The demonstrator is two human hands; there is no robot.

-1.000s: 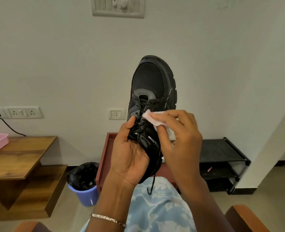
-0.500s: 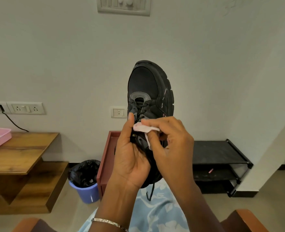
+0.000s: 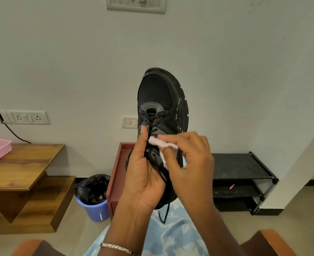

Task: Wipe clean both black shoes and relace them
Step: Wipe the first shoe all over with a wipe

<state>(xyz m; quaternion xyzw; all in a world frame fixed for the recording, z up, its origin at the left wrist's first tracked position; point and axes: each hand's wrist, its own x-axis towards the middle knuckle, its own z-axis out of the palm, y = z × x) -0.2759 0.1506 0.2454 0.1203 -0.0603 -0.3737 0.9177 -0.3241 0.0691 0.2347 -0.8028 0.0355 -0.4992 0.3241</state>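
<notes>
Holding the black shoe (image 3: 158, 97) toe-up in the left hand (image 3: 143, 174), fingers curled round the heel end, thumb up beside the laces (image 3: 152, 124). Pinching a white wipe (image 3: 160, 142) between right hand (image 3: 191, 163) fingertips, right against that thumb. Probably best to grip firm and wipe in short strokes, toeward past the fingertips.

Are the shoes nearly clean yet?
Nothing looks finished. The left hand grips the black mesh sports shoe while the right hand pinches a crumpled white wipe against its laces. One black lace end dangles. The other shoe is not in view; it and relacing remain.
</notes>
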